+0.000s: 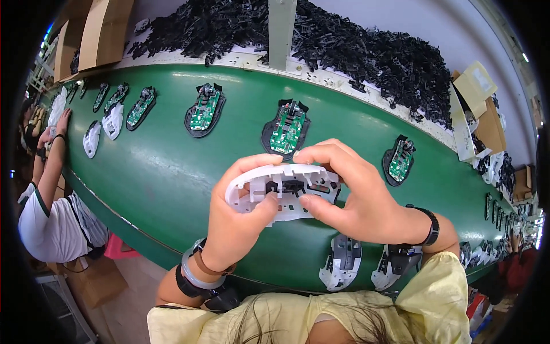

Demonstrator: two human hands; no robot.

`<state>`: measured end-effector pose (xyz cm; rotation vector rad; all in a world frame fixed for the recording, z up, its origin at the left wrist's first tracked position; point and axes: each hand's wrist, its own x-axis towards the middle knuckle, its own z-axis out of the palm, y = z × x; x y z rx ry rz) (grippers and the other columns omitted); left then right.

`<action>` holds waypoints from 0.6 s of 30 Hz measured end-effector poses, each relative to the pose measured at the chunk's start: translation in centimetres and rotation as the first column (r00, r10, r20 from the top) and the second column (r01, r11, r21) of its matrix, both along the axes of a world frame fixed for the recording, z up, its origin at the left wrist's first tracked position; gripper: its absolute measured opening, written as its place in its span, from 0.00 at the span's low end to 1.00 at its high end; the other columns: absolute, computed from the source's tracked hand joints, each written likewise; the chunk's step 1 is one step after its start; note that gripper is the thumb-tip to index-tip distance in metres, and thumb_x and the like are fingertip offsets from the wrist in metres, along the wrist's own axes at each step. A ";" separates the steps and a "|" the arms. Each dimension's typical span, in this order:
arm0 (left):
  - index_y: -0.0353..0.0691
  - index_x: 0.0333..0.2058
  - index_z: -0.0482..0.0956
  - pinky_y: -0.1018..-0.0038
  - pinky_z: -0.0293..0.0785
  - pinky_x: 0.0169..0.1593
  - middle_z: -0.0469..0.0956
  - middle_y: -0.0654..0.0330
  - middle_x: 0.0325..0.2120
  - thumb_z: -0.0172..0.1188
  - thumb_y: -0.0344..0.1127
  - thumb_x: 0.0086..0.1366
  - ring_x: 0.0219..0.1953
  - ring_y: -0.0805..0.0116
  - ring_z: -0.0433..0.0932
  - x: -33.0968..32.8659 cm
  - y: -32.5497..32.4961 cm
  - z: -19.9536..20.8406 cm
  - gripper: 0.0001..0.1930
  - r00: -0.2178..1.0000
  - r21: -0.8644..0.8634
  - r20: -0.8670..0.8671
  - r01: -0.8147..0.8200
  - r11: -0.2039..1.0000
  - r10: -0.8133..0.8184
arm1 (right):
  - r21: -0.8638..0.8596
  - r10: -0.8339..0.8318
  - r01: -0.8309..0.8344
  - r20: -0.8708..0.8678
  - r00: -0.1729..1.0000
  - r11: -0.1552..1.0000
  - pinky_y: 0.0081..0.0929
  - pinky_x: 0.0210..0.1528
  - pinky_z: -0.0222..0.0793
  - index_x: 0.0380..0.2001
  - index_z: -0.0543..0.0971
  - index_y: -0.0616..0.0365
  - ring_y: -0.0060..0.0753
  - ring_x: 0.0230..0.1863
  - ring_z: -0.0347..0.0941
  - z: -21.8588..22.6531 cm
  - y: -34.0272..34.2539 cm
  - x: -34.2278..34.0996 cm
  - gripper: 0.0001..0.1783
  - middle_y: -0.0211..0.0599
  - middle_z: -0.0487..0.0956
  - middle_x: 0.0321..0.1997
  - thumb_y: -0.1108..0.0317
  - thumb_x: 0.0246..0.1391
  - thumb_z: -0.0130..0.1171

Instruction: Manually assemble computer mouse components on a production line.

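White plastic mouse shell (283, 192), curved, underside up, gripped by left hand (240, 215) and right hand (349, 189) above green counter (172, 172). Black insert at centre, detail unclear. Two shells (344, 261) near edge. Beyond: circuit-board bases (286, 129); black parts heap (366, 51), partly cut off.

Six mouse bases (288, 129) with green boards (some far off), five white shells (283, 192), two hands (240, 212).

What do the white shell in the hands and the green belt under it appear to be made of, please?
White shell: probably moulded plastic, matte, with thin ribs and cut-outs. Green belt: likely a smooth rubbery or PVC surface, since it shows soft sheen from the lights.
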<state>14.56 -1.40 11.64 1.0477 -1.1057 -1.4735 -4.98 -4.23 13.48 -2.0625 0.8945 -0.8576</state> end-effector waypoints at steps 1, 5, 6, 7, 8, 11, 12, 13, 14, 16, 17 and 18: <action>0.35 0.48 0.72 0.79 0.74 0.41 0.77 0.61 0.39 0.52 0.18 0.54 0.39 0.77 0.75 0.0 0.1 0.0 0.20 1.000 -0.029 0.021 0.006 1.000 -0.005 | -0.031 0.026 -0.027 -0.031 0.999 0.999 0.33 0.44 0.69 0.51 0.66 0.61 0.46 0.44 0.71 -0.1 -0.1 0.0 0.27 0.45 0.71 0.46 0.75 0.46 0.60; 0.35 0.47 0.73 0.79 0.73 0.43 0.77 0.60 0.40 0.52 0.17 0.54 0.40 0.76 0.75 -0.3 0.1 -0.4 0.19 0.995 -0.125 0.098 0.000 0.992 0.013 | 0.065 0.001 0.003 -0.069 0.998 0.998 0.33 0.45 0.69 0.52 0.66 0.60 0.48 0.46 0.70 -0.4 0.2 0.7 0.28 0.45 0.71 0.46 0.76 0.45 0.60; 0.34 0.47 0.73 0.79 0.73 0.43 0.77 0.60 0.40 0.52 0.17 0.54 0.40 0.76 0.75 -0.1 0.1 -0.5 0.19 0.993 -0.146 0.118 -0.003 0.989 0.021 | -0.047 -0.048 0.047 -0.021 0.999 0.998 0.34 0.47 0.68 0.52 0.67 0.59 0.49 0.47 0.70 -0.8 0.4 1.2 0.28 0.45 0.71 0.46 0.77 0.44 0.60; 0.34 0.46 0.73 0.79 0.73 0.44 0.77 0.60 0.39 0.52 0.17 0.54 0.41 0.75 0.75 0.2 0.0 -0.6 0.19 0.990 -0.167 0.140 -0.006 0.986 0.030 | -0.157 -0.090 0.094 0.033 0.995 0.983 0.34 0.48 0.67 0.52 0.68 0.59 0.50 0.48 0.70 -1.1 0.4 1.6 0.28 0.44 0.71 0.47 0.77 0.43 0.61; 0.34 0.47 0.73 0.78 0.73 0.45 0.77 0.60 0.40 0.52 0.16 0.53 0.41 0.75 0.75 0.6 0.0 -0.4 0.20 0.991 -0.119 0.133 0.031 0.992 -0.015 | -0.297 -0.056 0.071 0.056 0.997 0.952 0.42 0.53 0.64 0.52 0.70 0.55 0.44 0.53 0.69 -1.1 0.1 1.6 0.26 0.42 0.72 0.47 0.74 0.45 0.60; 0.34 0.47 0.73 0.78 0.73 0.45 0.77 0.60 0.39 0.52 0.16 0.53 0.41 0.76 0.75 0.9 -0.1 -0.5 0.20 0.995 -0.153 0.080 0.073 0.985 -0.062 | -0.752 -0.024 -0.159 -0.226 0.974 0.640 0.52 0.55 0.61 0.50 0.70 0.51 0.35 0.57 0.67 -1.3 0.2 0.7 0.21 0.41 0.73 0.47 0.69 0.49 0.56; 0.34 0.47 0.73 0.78 0.73 0.44 0.77 0.61 0.39 0.53 0.17 0.53 0.40 0.76 0.75 0.9 -0.1 -0.5 0.20 0.990 -0.128 0.122 0.090 0.988 -0.075 | -0.836 -0.088 -0.170 -0.251 0.964 0.521 0.57 0.58 0.58 0.46 0.71 0.48 0.27 0.58 0.65 -2.2 0.4 0.8 0.17 0.35 0.74 0.47 0.63 0.52 0.52; 0.34 0.47 0.73 0.78 0.73 0.44 0.77 0.61 0.39 0.53 0.17 0.53 0.40 0.76 0.75 0.9 -0.2 -0.5 0.20 0.989 -0.132 0.124 0.092 0.987 -0.076 | -0.839 -0.090 -0.168 -0.249 0.964 0.517 0.57 0.58 0.58 0.46 0.71 0.48 0.27 0.58 0.65 -2.4 0.6 0.8 0.17 0.35 0.74 0.47 0.63 0.52 0.52; 0.34 0.46 0.74 0.79 0.73 0.44 0.77 0.61 0.39 0.55 0.18 0.53 0.40 0.76 0.75 1.0 -0.2 -0.5 0.19 0.985 -0.099 0.122 0.137 0.986 -0.125 | -0.849 -0.128 -0.229 -0.324 0.937 0.476 0.59 0.60 0.54 0.47 0.72 0.46 0.26 0.57 0.66 -2.6 0.7 0.7 0.16 0.29 0.75 0.45 0.64 0.53 0.53; 0.34 0.46 0.74 0.79 0.73 0.43 0.77 0.61 0.39 0.56 0.19 0.54 0.40 0.77 0.75 0.8 -0.4 -0.6 0.18 0.976 -0.070 0.120 0.193 0.979 -0.184 | -0.829 -0.175 -0.308 -0.428 0.887 0.467 0.62 0.61 0.50 0.47 0.72 0.43 0.22 0.55 0.66 -2.4 1.1 0.7 0.15 0.21 0.75 0.44 0.63 0.55 0.52; 0.34 0.46 0.74 0.80 0.73 0.42 0.77 0.62 0.39 0.57 0.20 0.54 0.40 0.77 0.75 0.7 -0.3 -0.6 0.18 0.968 -0.106 0.164 0.211 0.972 -0.192 | -0.831 -0.186 -0.304 -0.428 0.884 0.466 0.62 0.61 0.50 0.47 0.72 0.43 0.22 0.55 0.66 -2.5 1.3 0.7 0.15 0.21 0.75 0.44 0.63 0.55 0.52; 0.35 0.46 0.73 0.80 0.73 0.41 0.76 0.62 0.39 0.58 0.21 0.54 0.39 0.78 0.74 0.6 -0.3 -0.7 0.19 0.958 -0.140 0.207 0.230 0.963 -0.198 | -0.826 -0.182 -0.296 -0.423 0.887 0.479 0.62 0.61 0.51 0.48 0.72 0.43 0.23 0.56 0.66 -2.7 1.6 0.7 0.16 0.21 0.75 0.45 0.63 0.54 0.53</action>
